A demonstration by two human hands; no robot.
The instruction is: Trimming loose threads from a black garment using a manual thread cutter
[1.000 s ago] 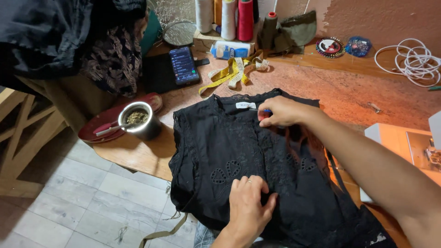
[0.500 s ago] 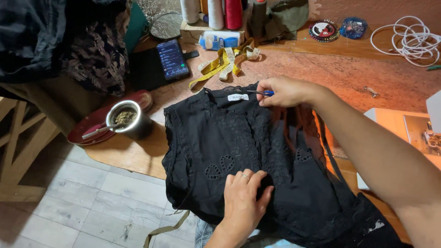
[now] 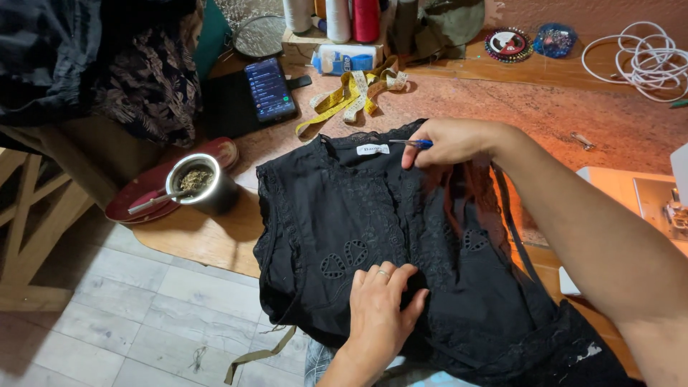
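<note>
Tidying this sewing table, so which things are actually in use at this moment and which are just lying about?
In use: black garment, flattened by left hand; small blue-handled tool in right hand at the neckline.

Lying about: yellow tape measure, phone, metal cup, thread cones, white cable.

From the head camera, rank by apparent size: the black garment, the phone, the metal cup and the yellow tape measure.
1. Black garment, by far the largest.
2. Yellow tape measure, loosely spread out.
3. Phone and metal cup look alike; the cup is nearer the camera, so unranked.

Black eyelet blouse (image 3: 373,229) spread flat on table, collar label up.
</note>
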